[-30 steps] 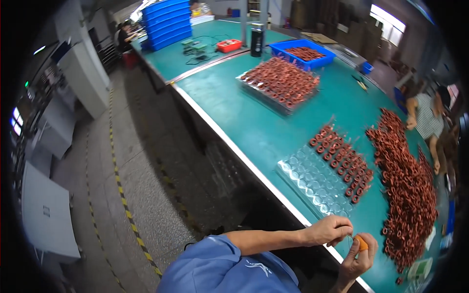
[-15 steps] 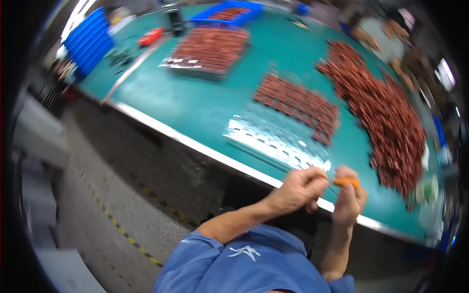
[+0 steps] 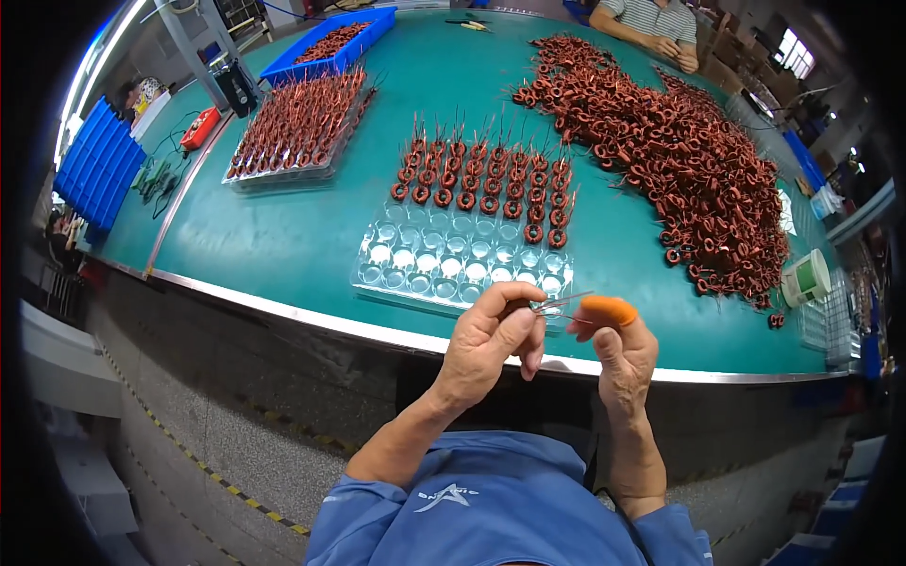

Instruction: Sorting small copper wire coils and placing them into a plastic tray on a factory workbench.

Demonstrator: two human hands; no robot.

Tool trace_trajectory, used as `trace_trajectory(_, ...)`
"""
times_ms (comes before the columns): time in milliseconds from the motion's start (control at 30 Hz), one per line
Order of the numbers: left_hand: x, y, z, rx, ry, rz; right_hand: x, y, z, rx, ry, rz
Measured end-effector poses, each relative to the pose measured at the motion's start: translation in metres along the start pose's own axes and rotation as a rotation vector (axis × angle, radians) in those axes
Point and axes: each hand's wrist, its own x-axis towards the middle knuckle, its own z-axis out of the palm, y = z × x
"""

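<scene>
My left hand (image 3: 486, 340) is closed in a pinch on a wire-wound ring coil (image 3: 516, 307), mostly hidden by the fingers. Its thin wire leads (image 3: 557, 304) stick out to the right. Beside their ends is my right hand (image 3: 625, 354), an orange finger cot (image 3: 609, 309) on one finger; its thumb and that finger are apart, with no coil between them. Just beyond both hands lies a clear plastic tray (image 3: 415, 283) with round pockets. Copper-coloured coils (image 3: 489, 184) fill its far rows and part of its right side, leads upward.
A large heap of coils (image 3: 679, 170) spreads over the right of the green table (image 3: 311, 245). Another filled tray (image 3: 297, 132) and a blue bin (image 3: 330, 42) stand at the far left. A white-green tub (image 3: 807, 280) sits at right. Across the table, a person (image 3: 651, 28) sits.
The view has swung to the right and grown sharper. My right thumb and orange-tipped finger, close together before, are now spread apart; the left hand keeps its pinch.
</scene>
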Motion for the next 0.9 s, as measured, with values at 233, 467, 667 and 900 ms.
trace_trajectory(233,0.000,0.000,0.002,0.139,-0.055,-0.022,0.002,0.011,0.003,0.031,-0.020,0.238)
trace_trajectory(467,0.002,-0.002,0.008,0.387,-0.046,0.030,-0.002,0.008,0.013,-0.372,0.105,-0.031)
trace_trajectory(667,-0.010,-0.002,0.002,0.518,0.007,0.039,0.004,-0.002,0.010,0.164,0.072,0.347)
trace_trajectory(900,-0.013,0.003,-0.004,0.450,-0.056,-0.046,0.018,-0.005,0.011,0.040,0.117,0.264)
